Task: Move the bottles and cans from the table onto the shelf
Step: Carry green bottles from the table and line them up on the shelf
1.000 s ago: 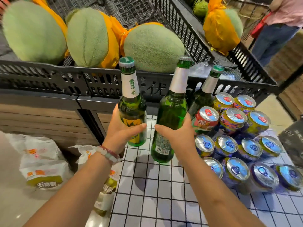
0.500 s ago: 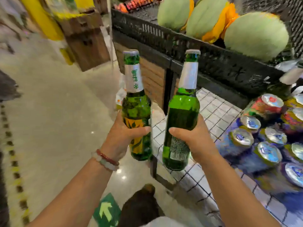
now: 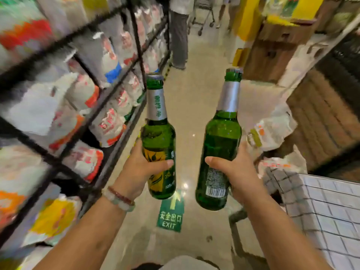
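Note:
I hold two green glass beer bottles upright over the aisle floor. My left hand (image 3: 139, 171) grips the left bottle (image 3: 158, 137) around its yellow-labelled body. My right hand (image 3: 236, 170) grips the right bottle (image 3: 221, 141), whose barcode label faces me. Both have silver foil necks and caps on. The black metal shelf (image 3: 109, 94) runs along the left, blurred, packed with white bags. The white tiled table (image 3: 319, 207) shows only its corner at the lower right. The cans are out of view.
A green EXIT arrow sticker (image 3: 170, 217) lies on the floor below the bottles. A person (image 3: 179, 32) stands far down the aisle by a cart. Brown wooden displays (image 3: 321, 117) and white bags (image 3: 272, 129) line the right side.
The view has swung left from the table and melon crate to the aisle and shelf. Both bottles stay gripped and have drawn further apart; the cans have left the view.

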